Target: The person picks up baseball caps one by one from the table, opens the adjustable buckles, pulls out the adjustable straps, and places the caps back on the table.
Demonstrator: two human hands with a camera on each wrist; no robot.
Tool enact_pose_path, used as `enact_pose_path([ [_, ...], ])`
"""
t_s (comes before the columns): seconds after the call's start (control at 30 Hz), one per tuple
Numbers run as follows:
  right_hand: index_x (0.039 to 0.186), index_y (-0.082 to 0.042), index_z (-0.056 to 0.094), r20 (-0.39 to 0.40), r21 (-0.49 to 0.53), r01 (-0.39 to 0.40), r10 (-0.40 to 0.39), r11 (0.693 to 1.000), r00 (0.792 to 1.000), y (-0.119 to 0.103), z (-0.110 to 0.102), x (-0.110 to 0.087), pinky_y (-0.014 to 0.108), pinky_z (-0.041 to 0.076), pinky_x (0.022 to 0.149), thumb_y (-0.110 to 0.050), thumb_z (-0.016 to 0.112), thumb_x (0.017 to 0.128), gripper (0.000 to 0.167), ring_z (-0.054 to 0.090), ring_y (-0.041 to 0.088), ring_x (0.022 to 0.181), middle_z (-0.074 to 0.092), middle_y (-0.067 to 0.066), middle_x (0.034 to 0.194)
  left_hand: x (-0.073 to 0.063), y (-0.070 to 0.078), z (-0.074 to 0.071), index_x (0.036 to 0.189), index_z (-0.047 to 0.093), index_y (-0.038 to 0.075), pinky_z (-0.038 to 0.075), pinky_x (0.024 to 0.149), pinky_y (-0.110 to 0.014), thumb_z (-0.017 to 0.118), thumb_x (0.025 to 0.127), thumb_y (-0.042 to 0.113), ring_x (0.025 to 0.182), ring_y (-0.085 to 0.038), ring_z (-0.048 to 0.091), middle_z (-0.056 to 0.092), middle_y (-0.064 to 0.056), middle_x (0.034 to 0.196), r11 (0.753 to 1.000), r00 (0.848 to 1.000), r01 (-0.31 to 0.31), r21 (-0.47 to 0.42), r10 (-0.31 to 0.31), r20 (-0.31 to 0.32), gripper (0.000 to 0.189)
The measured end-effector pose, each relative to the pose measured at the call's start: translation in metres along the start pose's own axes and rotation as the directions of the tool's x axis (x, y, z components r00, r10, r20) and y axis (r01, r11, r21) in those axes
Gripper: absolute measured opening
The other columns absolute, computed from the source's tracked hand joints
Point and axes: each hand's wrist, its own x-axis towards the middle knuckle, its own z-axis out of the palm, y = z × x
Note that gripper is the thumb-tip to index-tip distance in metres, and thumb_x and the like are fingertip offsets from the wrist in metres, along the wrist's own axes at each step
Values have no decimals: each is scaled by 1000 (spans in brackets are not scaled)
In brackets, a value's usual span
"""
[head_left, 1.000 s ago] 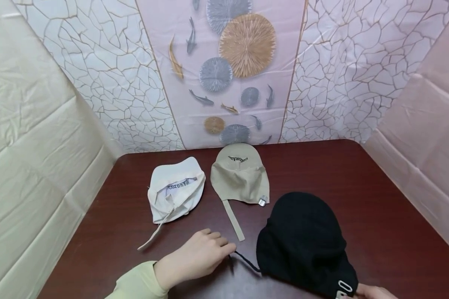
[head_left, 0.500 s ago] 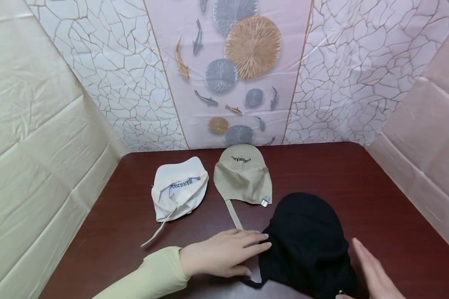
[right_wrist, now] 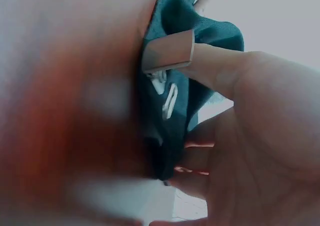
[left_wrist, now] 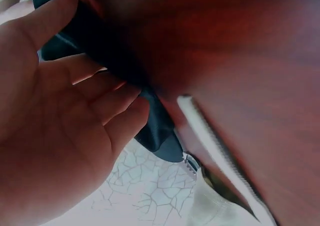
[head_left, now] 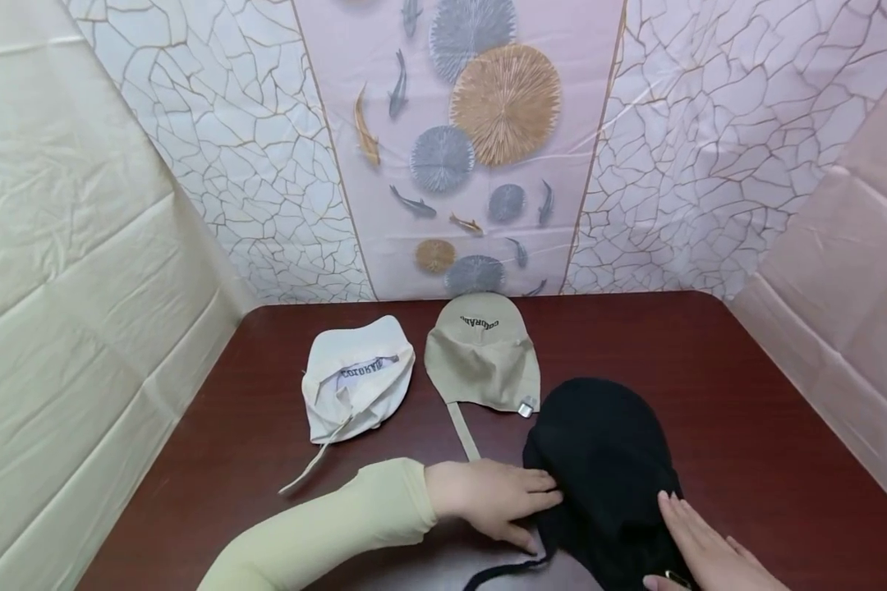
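Observation:
A black cap [head_left: 599,460] lies at the front right of the table, its peak pointing away, with a dark strap [head_left: 498,570] trailing from its left side. My left hand [head_left: 491,497] touches the cap's left edge, fingers extended; the left wrist view shows these fingers against the dark cloth. On the cap's right side rests my right hand [head_left: 710,542], its fingers fairly straight and its thumb near a metal buckle [head_left: 676,579]. In the right wrist view the thumb lies over the cap [right_wrist: 170,131] beside light metal fittings, and the fingertips are partly hidden behind the cloth.
Behind the left hand lies a beige cap [head_left: 482,357] with a strap and a silver buckle. A white cap [head_left: 358,377] with a thin strap is farther left. All rest on a dark red-brown table [head_left: 769,427] with patterned cloth walls [head_left: 266,148] around it.
My left hand has let go of the black strap and moved right onto the cap's edge. My right hand has left the buckle corner, swung out, and now rests on the cap's right side.

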Motion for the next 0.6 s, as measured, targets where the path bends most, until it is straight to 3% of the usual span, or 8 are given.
enact_pose_path([
  [0.2,150,18,19,-31,-99,3,-6,995,999,-22,-31,-4,77,31,94,-60,67,88,110,30,62,135,24,45,150,33,-8,-12,158,32,15,19,113,-14,49,102,53,148,-7,22,30,2,162,998,998,61,32,-62,29,70],
  [0.3,146,23,19,-21,-76,32,-34,997,999,-24,-47,1,74,33,96,-53,68,90,107,25,65,134,21,49,147,47,-15,-14,158,31,15,19,113,-14,50,102,53,149,-8,22,29,1,162,995,995,97,34,-98,34,70],
  [0.47,146,25,10,10,-23,90,-90,996,996,-6,-69,30,75,22,103,-50,67,93,108,11,67,136,9,51,148,68,-30,-21,157,34,14,21,114,-17,51,101,54,148,-11,26,33,-1,161,985,985,170,40,-171,24,71],
  [0.6,149,22,9,-1,-31,94,-94,995,996,6,-83,62,71,18,108,-57,68,89,115,9,62,140,6,46,153,82,-43,-31,155,38,13,24,114,-19,50,102,52,147,-11,30,36,-1,159,964,964,263,26,-264,42,67],
])
